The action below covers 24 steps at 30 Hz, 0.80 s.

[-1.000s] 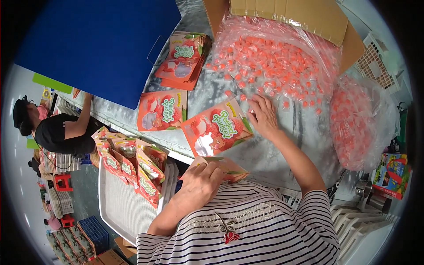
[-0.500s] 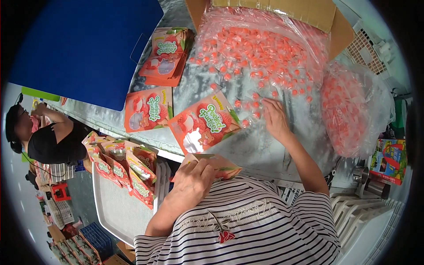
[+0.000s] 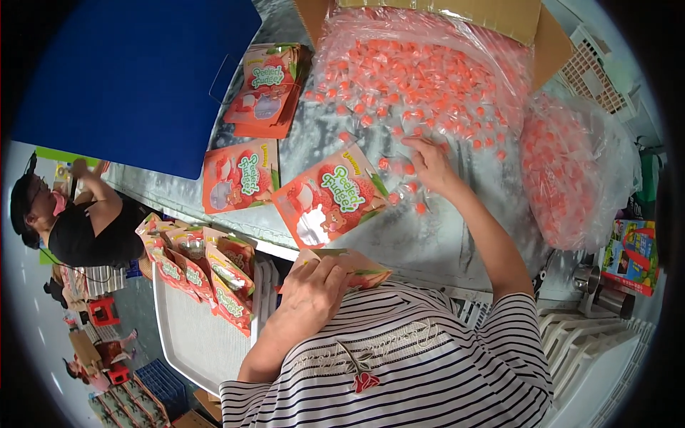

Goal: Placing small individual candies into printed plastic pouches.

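Observation:
Close to my chest, my left hand (image 3: 312,296) is closed on the top edge of a red candy pouch (image 3: 360,265), which I see tilted almost edge-on. Farther out over the table, my right hand (image 3: 434,169) stretches its fingers among loose red candies (image 3: 421,207) in clear wrappers. Nothing shows in its grip, though its palm side is hidden. Between the hands lies a flat printed pouch (image 3: 332,196) with a clear window, and left of it another flat pouch (image 3: 240,177). A stack of pouches (image 3: 260,93) sits behind these.
A large clear bag of wrapped candies (image 3: 421,78) spills from a cardboard box (image 3: 442,18). Another candy bag (image 3: 560,175) stands at the right. Plump pouches (image 3: 193,267) fill part of a white tray (image 3: 203,349). A blue board (image 3: 135,78) covers the far left; a person (image 3: 93,214) works beyond.
My right hand has moved slightly up and left among the loose candies, and a few of these have shifted toward me. My left hand and its pouch stay nearly in place.

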Available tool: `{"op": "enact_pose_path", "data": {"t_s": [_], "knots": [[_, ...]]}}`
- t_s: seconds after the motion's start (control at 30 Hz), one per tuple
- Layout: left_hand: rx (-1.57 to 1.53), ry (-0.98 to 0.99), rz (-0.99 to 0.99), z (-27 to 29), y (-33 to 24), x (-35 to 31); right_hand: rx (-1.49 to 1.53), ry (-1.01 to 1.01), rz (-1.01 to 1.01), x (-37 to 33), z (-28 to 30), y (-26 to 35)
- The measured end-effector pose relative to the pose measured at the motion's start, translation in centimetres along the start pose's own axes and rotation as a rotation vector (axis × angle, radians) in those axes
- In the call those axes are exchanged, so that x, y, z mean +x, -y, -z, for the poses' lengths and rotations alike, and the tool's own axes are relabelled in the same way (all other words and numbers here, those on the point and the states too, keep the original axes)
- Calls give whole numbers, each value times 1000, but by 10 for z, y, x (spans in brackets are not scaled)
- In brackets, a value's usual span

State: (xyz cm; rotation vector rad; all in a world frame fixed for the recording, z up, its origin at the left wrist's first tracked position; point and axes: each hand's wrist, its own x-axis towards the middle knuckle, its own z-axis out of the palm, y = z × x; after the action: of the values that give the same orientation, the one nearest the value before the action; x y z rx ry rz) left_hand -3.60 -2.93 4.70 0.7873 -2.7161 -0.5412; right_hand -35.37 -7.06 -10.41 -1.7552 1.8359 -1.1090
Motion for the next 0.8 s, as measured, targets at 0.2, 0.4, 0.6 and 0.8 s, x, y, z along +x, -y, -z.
{"op": "enact_pose_path", "data": {"t_s": [0.2,0.4,0.6,0.8], "knots": [[-2,-1,45,1,0,-1,-223,80,70,-22,-15,37],[-4,13,16,-1,4,0,-294,84,93,-50,-10,28],[-7,16,23,-2,0,1,-379,55,139,-53,-8,38],[-17,13,12,1,-4,3,-477,-37,38,-9,-18,23]]}}
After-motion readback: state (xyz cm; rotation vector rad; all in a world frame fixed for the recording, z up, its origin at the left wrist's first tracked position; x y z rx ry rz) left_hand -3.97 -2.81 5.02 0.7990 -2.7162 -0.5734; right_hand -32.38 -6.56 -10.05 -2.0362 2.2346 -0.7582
